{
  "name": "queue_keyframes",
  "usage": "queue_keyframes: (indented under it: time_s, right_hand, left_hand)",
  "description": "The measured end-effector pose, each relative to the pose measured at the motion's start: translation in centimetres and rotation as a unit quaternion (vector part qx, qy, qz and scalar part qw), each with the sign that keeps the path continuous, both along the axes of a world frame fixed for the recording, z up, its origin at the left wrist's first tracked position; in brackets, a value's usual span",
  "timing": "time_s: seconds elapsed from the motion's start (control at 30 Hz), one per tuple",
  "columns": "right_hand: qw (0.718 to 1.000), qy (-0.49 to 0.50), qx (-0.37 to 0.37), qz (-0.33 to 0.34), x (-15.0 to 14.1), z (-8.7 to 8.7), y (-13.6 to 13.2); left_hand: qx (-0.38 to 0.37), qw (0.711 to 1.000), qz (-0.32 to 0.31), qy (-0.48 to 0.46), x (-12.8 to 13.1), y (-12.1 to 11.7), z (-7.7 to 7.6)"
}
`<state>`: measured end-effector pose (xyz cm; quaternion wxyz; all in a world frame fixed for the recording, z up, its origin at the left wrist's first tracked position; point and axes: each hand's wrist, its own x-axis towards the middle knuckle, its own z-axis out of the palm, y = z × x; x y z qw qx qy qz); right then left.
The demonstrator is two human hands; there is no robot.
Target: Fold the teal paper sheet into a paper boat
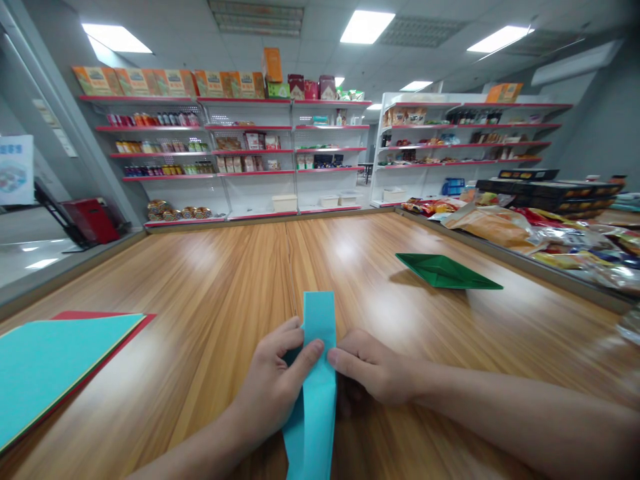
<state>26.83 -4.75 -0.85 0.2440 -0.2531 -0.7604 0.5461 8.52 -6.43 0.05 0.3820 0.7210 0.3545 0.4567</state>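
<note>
A light-blue sheet of paper [320,407], folded into a long narrow strip, stands out from the table at the lower middle, its far end squared off. My left hand [275,373] grips its left side, thumb lying on top and fingers curled beneath. On the right edge, my right hand [373,367] pinches the same paper with thumb and bent forefinger. Below the hands the folded layers spread apart a little. Farther off to the right lies a green folded paper boat [445,271], pointed at both ends.
A stack of coloured paper sheets [65,373], blue on top with red beneath, lies at the left on the wooden table [225,280]. Bagged snacks [510,230] and black boxes [550,190] crowd beyond the right rim. Stocked shelves [250,127] line the back.
</note>
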Motion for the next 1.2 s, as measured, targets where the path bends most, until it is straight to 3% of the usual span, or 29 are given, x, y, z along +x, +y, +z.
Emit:
queue_keyframes:
  time_s: [0.37,0.57,0.73,0.9,1.2]
  right_hand:
    - [1.000,0.005,0.004,0.017,0.0,-0.2,0.1]
    - [1.000,0.010,-0.028,-0.009,-0.1,-0.2,0.1]
    - [0.999,-0.020,0.000,-0.029,-0.2,0.1,-0.1]
    - [0.994,0.013,0.049,-0.097,0.2,-0.1,0.0]
    - [0.996,0.039,-0.038,-0.077,0.2,-0.4,0.1]
  left_hand:
    - [-0.015,1.000,-0.014,-0.019,-0.3,-0.3,-0.2]
    - [-0.061,0.996,-0.029,-0.059,-0.1,-0.2,-0.4]
    - [-0.063,0.996,-0.042,-0.048,-0.2,-0.1,-0.5]
    - [-0.076,0.992,-0.091,-0.040,-0.5,0.2,-0.5]
    - [-0.087,0.974,-0.201,-0.052,-0.6,0.2,0.5]
